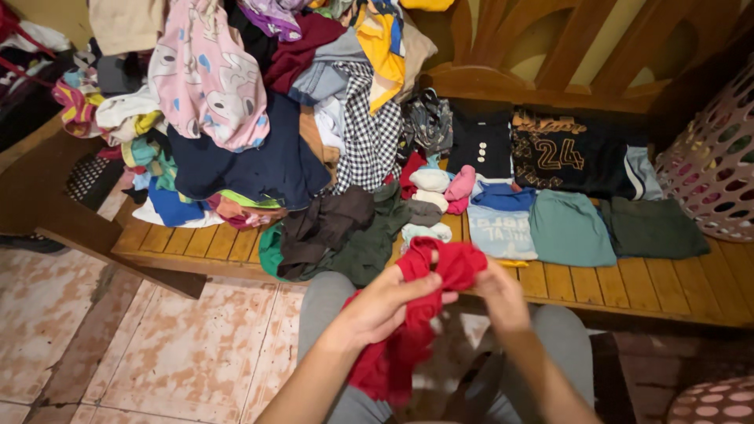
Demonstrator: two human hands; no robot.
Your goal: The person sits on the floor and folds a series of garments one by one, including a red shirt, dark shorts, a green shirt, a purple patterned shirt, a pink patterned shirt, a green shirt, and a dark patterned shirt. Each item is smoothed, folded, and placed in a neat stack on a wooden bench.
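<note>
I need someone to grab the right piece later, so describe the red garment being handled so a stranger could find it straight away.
Start at the slatted wooden bench covered with clothes. At its front edge, above the person's grey-trousered knees, the left hand and right hand grip the red garment, which hangs down between the legs. Unlike the folded pieces lying flat on the bench, it is bright red, crumpled and held up.

A home, at laundry time: a wooden slatted bench (pixel 597 286) with a carved back carries a heap of mixed clothes (pixel 259 118) toward its left end, folded garments (pixel 569 228) right, a pink laundry basket (pixel 711 165) at the right edge, above worn floor tiles (pixel 157 345).
</note>
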